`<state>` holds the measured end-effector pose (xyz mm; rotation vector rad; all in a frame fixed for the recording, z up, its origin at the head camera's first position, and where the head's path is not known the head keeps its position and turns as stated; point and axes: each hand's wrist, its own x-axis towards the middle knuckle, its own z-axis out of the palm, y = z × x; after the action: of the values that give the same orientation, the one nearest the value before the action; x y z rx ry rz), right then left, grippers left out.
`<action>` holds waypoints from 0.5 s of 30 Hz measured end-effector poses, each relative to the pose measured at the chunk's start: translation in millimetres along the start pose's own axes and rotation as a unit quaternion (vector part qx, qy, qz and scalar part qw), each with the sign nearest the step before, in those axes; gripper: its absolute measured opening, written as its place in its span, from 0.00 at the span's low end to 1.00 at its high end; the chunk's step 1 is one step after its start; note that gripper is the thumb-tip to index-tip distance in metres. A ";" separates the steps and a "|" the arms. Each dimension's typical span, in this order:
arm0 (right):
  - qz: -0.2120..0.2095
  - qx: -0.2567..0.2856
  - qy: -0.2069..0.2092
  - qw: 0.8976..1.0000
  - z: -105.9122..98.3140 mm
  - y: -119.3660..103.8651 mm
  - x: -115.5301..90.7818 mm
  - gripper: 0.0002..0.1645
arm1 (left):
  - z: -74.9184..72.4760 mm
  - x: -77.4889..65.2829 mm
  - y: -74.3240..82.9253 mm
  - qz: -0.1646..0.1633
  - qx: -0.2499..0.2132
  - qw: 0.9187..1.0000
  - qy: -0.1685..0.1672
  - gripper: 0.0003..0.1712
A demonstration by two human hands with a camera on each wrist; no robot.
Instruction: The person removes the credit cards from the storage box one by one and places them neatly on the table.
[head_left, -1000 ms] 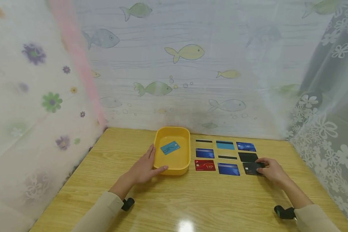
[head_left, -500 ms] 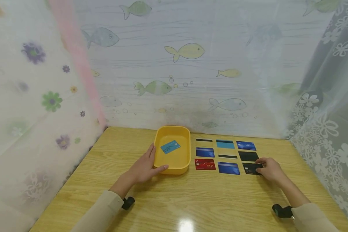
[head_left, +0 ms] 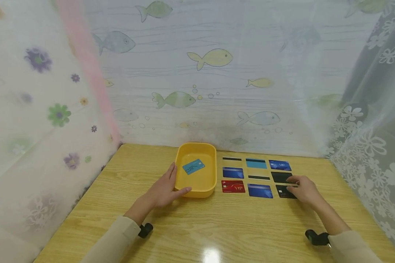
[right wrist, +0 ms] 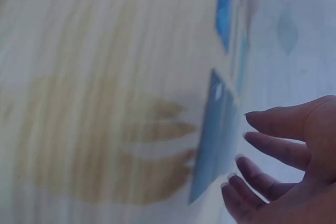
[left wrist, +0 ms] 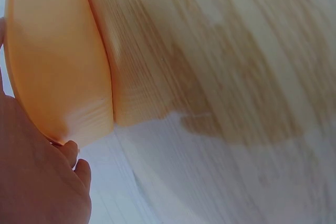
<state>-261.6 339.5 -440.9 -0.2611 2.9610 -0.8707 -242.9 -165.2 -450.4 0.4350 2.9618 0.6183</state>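
Observation:
In the head view my left hand (head_left: 162, 188) rests at the near left corner of a yellow plastic tray (head_left: 202, 194), fingers along its left side and thumb on the front rim. The left wrist view shows the hand (left wrist: 42, 177) against the tray's wall (left wrist: 63, 61). A teal VIP card (head_left: 193, 166) lies inside the tray. My right hand (head_left: 304, 190) is over the right end of two black cards, the VIP one (head_left: 283, 191) in front and a plain one (head_left: 281, 177) behind. In the right wrist view its fingers (right wrist: 278, 124) are spaced apart with nothing between them.
Beside the tray, more cards lie in rows: a red VIP card (head_left: 233, 186), blue striped cards (head_left: 260, 190), a light blue card (head_left: 256, 163) and a blue VIP card (head_left: 280, 165). Two black stripes show against the wooden table (head_left: 191, 226). A fish-print curtain (head_left: 210, 84) hangs behind.
My right hand has shifted slightly left and its fingertips have come away from the black VIP card's right edge. The left hand and tray stay in place.

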 end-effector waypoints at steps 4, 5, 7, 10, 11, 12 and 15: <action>-0.018 0.008 0.011 1.000 0.0 -25.6 4.5 0.22 | -0.9 -0.2 0.0 -0.002 -0.002 1.000 -0.001 0.70; -0.028 0.007 0.015 0.999 0.4 -32.4 6.0 0.22 | -1.0 -0.4 0.0 0.000 -0.005 1.000 0.000 0.69; -0.048 0.007 0.019 0.999 1.6 -45.9 8.1 0.22 | -1.2 -0.7 -0.1 -0.002 -0.007 1.000 -0.001 0.69; -0.071 0.015 0.019 0.997 3.5 -63.8 10.5 0.23 | -0.7 -0.8 -0.5 -0.004 -0.002 1.000 -0.005 0.70; -0.079 0.018 0.020 0.997 3.9 -69.3 11.1 0.23 | -0.4 -0.7 -0.8 -0.003 -0.001 1.000 -0.004 0.70; -0.083 0.021 0.019 0.996 4.4 -74.4 11.6 0.23 | -0.1 -0.5 -0.9 -0.004 0.002 1.000 -0.005 0.70; -0.091 0.026 0.017 0.995 5.3 -88.8 13.6 0.23 | 0.1 -0.7 -0.6 0.000 0.005 1.000 -0.003 0.70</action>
<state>-261.3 260.8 -397.2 -0.5266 2.9761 -0.9776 -242.3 -165.9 -450.8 0.4363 2.9608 0.6017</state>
